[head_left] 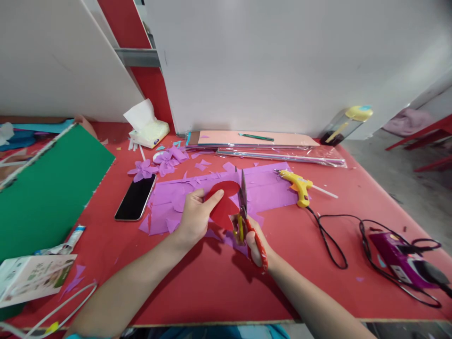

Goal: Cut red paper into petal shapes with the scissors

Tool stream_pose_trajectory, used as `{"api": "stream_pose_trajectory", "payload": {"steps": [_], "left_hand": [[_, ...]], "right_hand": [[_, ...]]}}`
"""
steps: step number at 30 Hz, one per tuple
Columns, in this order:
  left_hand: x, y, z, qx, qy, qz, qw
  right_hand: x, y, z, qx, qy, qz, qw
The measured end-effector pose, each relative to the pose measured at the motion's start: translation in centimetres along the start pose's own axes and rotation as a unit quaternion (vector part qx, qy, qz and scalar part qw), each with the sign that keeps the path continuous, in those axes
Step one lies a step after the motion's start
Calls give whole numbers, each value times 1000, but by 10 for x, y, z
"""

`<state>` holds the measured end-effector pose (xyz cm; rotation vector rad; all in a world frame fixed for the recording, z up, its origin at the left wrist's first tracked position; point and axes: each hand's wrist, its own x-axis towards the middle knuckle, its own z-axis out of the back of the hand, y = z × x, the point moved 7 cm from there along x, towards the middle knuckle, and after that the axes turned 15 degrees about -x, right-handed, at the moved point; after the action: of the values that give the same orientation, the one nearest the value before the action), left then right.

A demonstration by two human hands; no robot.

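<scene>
My left hand pinches a rounded piece of red paper above the table, thumb on top. My right hand grips red-and-yellow-handled scissors, whose blades point away from me along the right edge of the red piece. Beneath both hands lie sheets of purple paper with many cut scraps.
On the red table: a black phone, purple paper flowers, a tissue pack, a yellow glue gun with black cord to a purple power strip, stacked paper sheets, a green board at left.
</scene>
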<state>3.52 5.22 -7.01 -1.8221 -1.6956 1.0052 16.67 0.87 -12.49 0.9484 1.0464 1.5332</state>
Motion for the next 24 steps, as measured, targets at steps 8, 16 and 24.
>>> {"api": "stream_pose_trajectory", "payload": {"steps": [8, 16, 24], "left_hand": [[-2, 3, -1, -1, -11, 16, 1000], [1, 2, 2, 16, -4, 12, 1000], [4, -3, 4, 52, -2, 4, 999]], "right_hand": [[-1, -1, 0, -1, -4, 9, 1000], [-4, -1, -1, 2, 6, 3, 1000], [-2, 0, -2, 8, 22, -6, 1000]]}}
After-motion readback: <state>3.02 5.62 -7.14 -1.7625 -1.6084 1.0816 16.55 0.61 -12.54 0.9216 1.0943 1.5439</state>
